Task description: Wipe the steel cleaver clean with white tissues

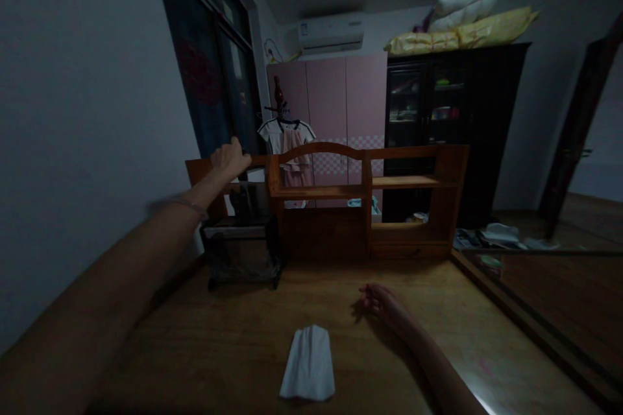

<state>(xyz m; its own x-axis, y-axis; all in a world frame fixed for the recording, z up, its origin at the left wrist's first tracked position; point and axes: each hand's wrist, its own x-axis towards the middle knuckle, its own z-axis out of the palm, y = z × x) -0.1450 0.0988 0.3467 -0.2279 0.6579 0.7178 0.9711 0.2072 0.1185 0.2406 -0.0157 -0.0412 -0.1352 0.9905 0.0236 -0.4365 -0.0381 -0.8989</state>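
My left hand [230, 157] is stretched out to the top left corner of a wooden desk shelf [413, 181], its fingers curled over the top rail. A thin band circles that wrist. My right hand [378, 301] rests on the wooden desk [233, 337] in front of the shelf, fingers loosely bent, holding nothing that I can see. A folded white cloth [308, 363] lies on the desk just left of my right forearm, untouched. The room is dim.
A dark mesh organiser [241, 249] stands under the shelf's left end. Behind are a pink wardrobe [341, 100], a dark cabinet [452, 117] with bundled bedding on top, hanging clothes [288, 142] and an air conditioner [331, 32]. A white wall is on the left.
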